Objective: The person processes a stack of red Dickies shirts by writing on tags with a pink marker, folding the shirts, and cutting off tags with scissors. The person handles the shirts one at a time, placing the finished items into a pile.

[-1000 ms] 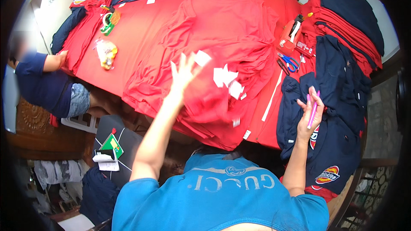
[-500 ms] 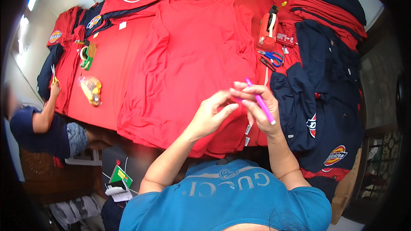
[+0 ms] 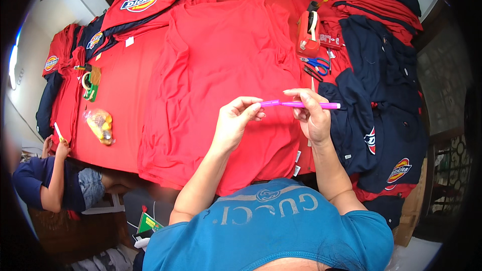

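Note:
Over a pile of red shirts [image 3: 221,65], my right hand [image 3: 316,123] grips a pink marker pen [image 3: 326,105] held nearly level. The pen's tip points left. Between the thumb and fingers of my left hand [image 3: 232,123] is a pink pen cap [image 3: 270,103]. Cap and pen are lined up end to end, and the pen's tip is at the cap's mouth; I cannot tell whether it is inside. Small white tags [image 3: 297,163] stick out at the pile's near right edge.
Navy shirts [image 3: 381,115] lie on the right, below a folded stack [image 3: 366,0]. A red tape dispenser [image 3: 308,42] and blue-handled scissors [image 3: 317,65] sit beside them. At left are a green tape dispenser [image 3: 91,84], a plastic bag [image 3: 99,125] and another person [image 3: 45,183] holding scissors [image 3: 59,133].
My hands have drawn apart, and the marker has swung from a steep slant to nearly level. The cap now shows plainly in my left hand. The person at left has brought both hands together.

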### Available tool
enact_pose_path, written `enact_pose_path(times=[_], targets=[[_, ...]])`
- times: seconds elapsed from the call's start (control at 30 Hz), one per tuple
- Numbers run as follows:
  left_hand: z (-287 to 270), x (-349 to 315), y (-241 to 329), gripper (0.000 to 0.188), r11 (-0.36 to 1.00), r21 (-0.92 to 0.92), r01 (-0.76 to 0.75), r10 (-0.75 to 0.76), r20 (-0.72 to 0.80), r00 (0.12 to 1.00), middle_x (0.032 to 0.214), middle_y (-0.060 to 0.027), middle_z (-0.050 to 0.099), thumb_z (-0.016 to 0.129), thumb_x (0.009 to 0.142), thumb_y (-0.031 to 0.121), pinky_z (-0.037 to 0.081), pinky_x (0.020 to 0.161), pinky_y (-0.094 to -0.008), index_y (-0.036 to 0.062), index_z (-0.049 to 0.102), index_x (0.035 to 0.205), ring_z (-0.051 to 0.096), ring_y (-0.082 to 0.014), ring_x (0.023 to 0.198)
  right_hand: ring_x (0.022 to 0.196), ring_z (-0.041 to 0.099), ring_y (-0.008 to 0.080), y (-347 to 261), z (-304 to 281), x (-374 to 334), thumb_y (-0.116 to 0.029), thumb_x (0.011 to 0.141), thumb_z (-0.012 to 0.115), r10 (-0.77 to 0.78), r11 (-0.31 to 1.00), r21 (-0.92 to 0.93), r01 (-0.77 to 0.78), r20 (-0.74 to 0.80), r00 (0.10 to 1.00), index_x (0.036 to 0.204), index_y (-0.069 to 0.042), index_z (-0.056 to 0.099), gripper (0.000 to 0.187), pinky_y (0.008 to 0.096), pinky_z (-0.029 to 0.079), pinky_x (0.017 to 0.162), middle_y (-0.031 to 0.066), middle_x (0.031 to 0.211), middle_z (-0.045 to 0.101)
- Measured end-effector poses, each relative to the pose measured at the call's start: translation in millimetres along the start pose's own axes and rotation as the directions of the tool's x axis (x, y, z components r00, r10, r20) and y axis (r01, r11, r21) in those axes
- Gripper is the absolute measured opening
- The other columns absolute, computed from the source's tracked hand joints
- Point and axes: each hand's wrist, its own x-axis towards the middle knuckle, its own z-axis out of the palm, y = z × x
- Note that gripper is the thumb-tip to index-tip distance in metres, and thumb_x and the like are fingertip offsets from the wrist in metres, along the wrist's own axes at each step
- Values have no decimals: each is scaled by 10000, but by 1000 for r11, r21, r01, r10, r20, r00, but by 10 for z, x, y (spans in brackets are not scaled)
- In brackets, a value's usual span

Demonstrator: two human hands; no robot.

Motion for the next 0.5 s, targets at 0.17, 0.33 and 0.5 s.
enact_pose_path(times=[0.17,0.33,0.5], targets=[[-2,132,-26,185,1000,4,12,-12,72,997,912,-92,666,618,931,80,531,750,-277,-33,627,1077,647,-145,800,624,474,21,37,-36,84,-212,969,519,27,1000,3,-27,13,1000,1052,20,673,291,189,375,560,28,914,672],[108,226,-153,159,998,-49,27,-22,98,995,916,-84,672,617,927,62,531,769,-253,-23,629,1062,655,-132,809,697,452,18,57,82,196,-247,1011,400,139,971,-198,-136,1,990,979,-63,632,297,173,348,558,-35,844,519],[185,507,-231,244,998,-34,-46,50,114,992,1064,-118,642,615,926,61,522,844,-304,-9,595,1159,640,-177,946,720,532,105,348,-93,694,-226,997,495,-223,845,-451,287,190,956,931,-48,538,195,241,450,715,6,821,529]])
